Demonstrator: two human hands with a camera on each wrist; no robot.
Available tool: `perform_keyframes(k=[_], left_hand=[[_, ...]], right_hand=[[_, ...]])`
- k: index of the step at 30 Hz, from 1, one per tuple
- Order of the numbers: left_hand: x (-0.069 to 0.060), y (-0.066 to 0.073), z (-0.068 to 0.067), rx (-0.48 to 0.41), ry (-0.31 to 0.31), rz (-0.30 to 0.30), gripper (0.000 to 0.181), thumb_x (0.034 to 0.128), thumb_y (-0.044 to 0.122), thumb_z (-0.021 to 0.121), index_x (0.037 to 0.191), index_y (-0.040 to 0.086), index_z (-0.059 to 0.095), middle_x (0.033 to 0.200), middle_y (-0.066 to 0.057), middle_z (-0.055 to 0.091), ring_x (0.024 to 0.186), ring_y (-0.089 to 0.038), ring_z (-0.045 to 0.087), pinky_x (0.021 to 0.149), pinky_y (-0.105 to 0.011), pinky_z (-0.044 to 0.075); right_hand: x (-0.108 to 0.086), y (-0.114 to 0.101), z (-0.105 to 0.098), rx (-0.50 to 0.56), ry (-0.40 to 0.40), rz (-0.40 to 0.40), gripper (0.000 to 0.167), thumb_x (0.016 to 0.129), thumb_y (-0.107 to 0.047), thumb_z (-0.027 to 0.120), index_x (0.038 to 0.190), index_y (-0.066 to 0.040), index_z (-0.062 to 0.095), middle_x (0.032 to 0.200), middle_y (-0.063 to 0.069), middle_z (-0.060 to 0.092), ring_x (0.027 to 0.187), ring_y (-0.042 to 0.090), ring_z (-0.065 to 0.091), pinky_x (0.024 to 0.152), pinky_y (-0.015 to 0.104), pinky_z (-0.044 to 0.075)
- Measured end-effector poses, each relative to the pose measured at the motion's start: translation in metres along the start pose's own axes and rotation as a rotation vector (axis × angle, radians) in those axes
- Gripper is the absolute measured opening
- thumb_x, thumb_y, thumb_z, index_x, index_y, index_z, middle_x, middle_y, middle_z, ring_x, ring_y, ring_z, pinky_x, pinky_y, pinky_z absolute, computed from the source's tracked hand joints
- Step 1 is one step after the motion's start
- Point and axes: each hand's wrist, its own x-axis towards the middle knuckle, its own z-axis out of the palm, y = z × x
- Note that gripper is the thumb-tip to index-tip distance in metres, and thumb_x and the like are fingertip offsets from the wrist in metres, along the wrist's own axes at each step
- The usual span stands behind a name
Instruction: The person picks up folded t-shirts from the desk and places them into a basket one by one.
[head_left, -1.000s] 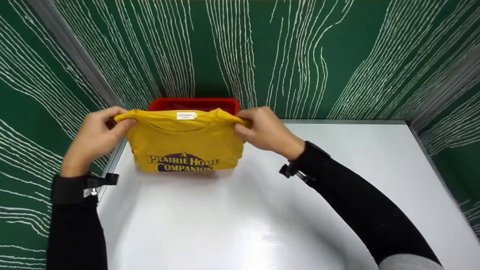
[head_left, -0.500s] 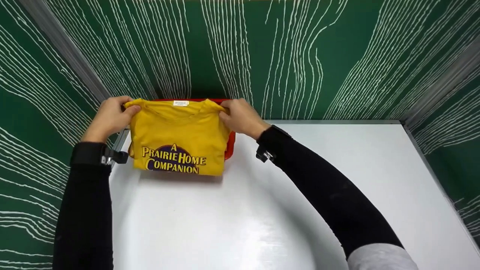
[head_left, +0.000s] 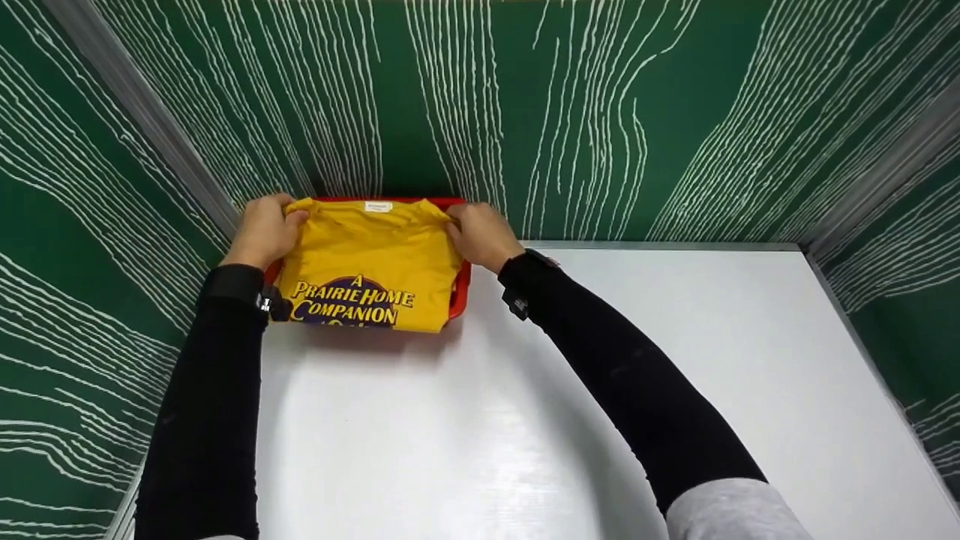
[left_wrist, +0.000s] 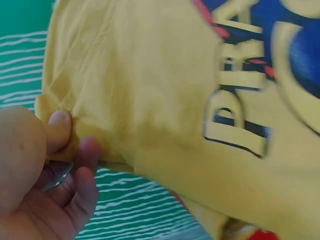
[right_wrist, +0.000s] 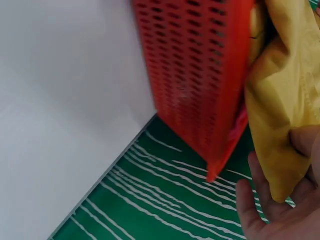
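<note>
A folded yellow T-shirt with "A Prairie Home Companion" printed on it lies over a red perforated basket. My left hand pinches the shirt's left shoulder corner between thumb and fingers, as the left wrist view shows. On the other side, my right hand pinches the right shoulder corner. In the right wrist view the shirt's corner hangs just outside the rim of the basket. The shirt hides most of the basket's inside; a bit of pinkish cloth shows within.
The basket stands at the back left of a white table, against a green wall with white wavy lines. A grey metal frame post rises at the left corner.
Both hands first moved the shirt back and down over the basket. Over the last half second, the left hand and shirt shifted right, and the shirt's lower edge rose toward the basket.
</note>
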Motion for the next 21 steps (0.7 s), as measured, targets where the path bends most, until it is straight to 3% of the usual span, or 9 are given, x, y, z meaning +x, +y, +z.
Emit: perform_keyframes(k=[5,12,21], left_hand=[[0.005,-0.01,0.011,-0.013,-0.024,-0.024,0.043,0.1183,0.031,0.051,0.148,0.001,0.061,0.132,-0.023,0.059,0.109,-0.034,0.059,0.091,-0.042,0.051],[0.01,-0.015,0.021,-0.072,-0.035,-0.087,0.037,0.1181,0.031,0.052,0.139,0.003,0.064,0.124,-0.018,0.062,0.105,-0.029,0.06,0.087,-0.036,0.052],[0.012,-0.022,0.032,-0.06,0.0,-0.074,0.033,0.1169,0.026,0.053,0.134,0.001,0.067,0.113,-0.018,0.066,0.088,-0.023,0.06,0.071,-0.027,0.049]], right_hand=[[0.002,0.005,0.01,-0.04,0.017,-0.001,0.027,0.115,-0.024,0.061,0.124,-0.006,0.078,0.113,0.012,0.079,0.1,0.03,0.069,0.1,0.042,0.059],[0.006,0.006,0.015,-0.084,0.04,0.027,0.029,0.114,-0.026,0.062,0.129,-0.009,0.079,0.124,0.011,0.081,0.118,0.036,0.069,0.117,0.05,0.049],[0.008,0.005,0.022,-0.137,0.042,0.056,0.029,0.115,-0.028,0.062,0.131,-0.012,0.079,0.127,0.009,0.082,0.119,0.036,0.064,0.116,0.051,0.045]])
